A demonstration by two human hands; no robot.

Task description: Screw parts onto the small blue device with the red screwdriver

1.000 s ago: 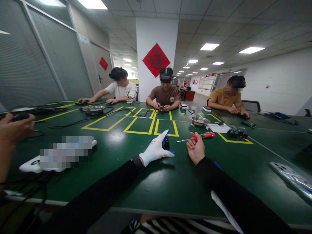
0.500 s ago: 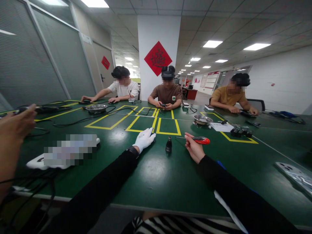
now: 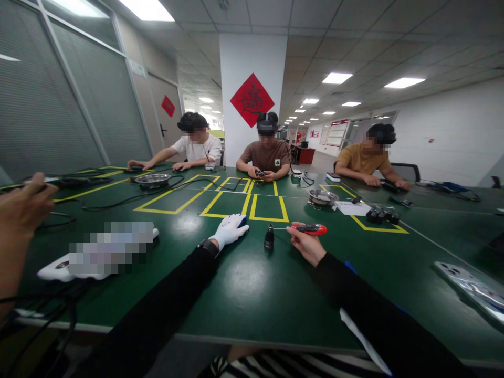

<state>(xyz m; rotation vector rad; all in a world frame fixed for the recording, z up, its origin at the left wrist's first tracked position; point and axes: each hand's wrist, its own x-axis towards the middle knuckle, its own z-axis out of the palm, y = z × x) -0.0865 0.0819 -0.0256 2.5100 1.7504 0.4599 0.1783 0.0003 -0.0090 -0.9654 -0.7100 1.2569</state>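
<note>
My left hand (image 3: 229, 231), in a white glove, lies on the green table (image 3: 244, 310) with its fingers extended and holds nothing visible. A small black conical part (image 3: 269, 239) stands upright on the table between my hands. To its right, my bare right hand (image 3: 307, 242) grips a red and black screwdriver (image 3: 315, 229) near where handle and shaft meet. The thin shaft points left, and its tip is at the upper part of the black piece; whether they touch is hard to tell.
Metal bowls (image 3: 323, 197) (image 3: 153, 180), black clips (image 3: 381, 215) and white paper (image 3: 352, 208) lie farther back. A phone (image 3: 470, 286) is at the right, a white device (image 3: 55, 269) at the left. Another person's hand (image 3: 33, 202) is far left; three people sit opposite.
My right hand has moved left with the screwdriver, bringing its tip up to the black part. The view has shifted slightly. My left hand stays flat on the table.
</note>
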